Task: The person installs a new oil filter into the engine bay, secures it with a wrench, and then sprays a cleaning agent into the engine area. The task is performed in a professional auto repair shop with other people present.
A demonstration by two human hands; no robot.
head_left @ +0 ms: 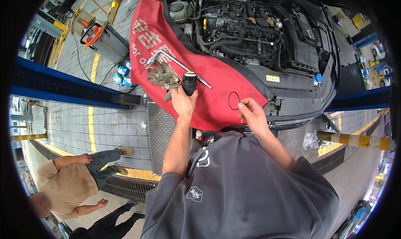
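My left hand (pixel 184 103) is wrapped round a black cylindrical filter housing (pixel 189 84), held upright with a pale, yellowish part showing at its top. Between the thumb and fingers of my right hand (pixel 253 114) I pinch a thin black rubber O-ring (pixel 229 100). The ring hangs apart from the housing, over a red fender cover (pixel 213 107). Just beyond my left hand, a long-handled bent socket wrench (pixel 184 66) lies on the cover. Worn work gloves (pixel 162 76) are bunched beside it, partly under the wrench.
Ahead is an exposed car engine (pixel 246 28), with a blue reservoir cap (pixel 318 78) at its right. Blue lift arms (pixel 67 84) flank the car. Blue-and-white bottles (pixel 122 75) and a grey wheeled bin (pixel 106 40) stand left. A person (pixel 69 178) is behind at left.
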